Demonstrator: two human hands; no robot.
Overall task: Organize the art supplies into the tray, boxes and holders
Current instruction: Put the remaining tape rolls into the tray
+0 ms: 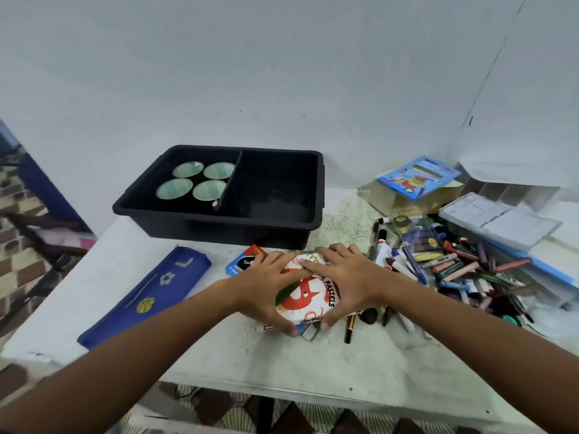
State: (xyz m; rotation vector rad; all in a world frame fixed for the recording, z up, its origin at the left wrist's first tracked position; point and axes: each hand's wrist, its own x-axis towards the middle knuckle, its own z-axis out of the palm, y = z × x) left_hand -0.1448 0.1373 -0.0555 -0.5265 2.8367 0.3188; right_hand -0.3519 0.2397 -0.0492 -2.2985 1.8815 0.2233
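I hold the oil pastels box (308, 292) w/ left hand (266, 286) and right hand (347, 280), fingers curled on its sides; lid maybe opens, pastels fall.

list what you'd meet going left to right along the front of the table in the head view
blue pencil pouch → small blue crayon box → left hand → oil pastels box → right hand → heap of loose crayons and markers
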